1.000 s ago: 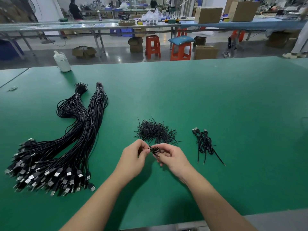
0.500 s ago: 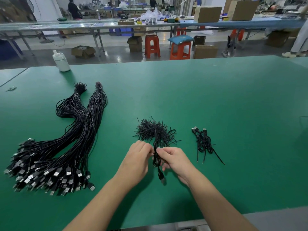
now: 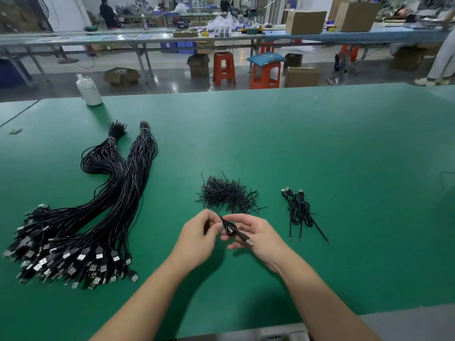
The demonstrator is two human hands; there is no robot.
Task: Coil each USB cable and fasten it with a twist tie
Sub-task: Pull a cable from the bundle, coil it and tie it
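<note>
The coiled cable sits at lower centre of the frame, between both hands, long axis running upper left to lower right, plug toward the right palm. Left hand pinches what appears to be a twist tie at the coil; right hand cradles the coil, fingers curled. Counts: two large bundles at left, one tie pile above the hands, roughly three finished cables at right

No readable text

Nothing legible anywhere — the cardboard boxes far beyond the hands and the white bottle show no lettering that can be made out.
</note>
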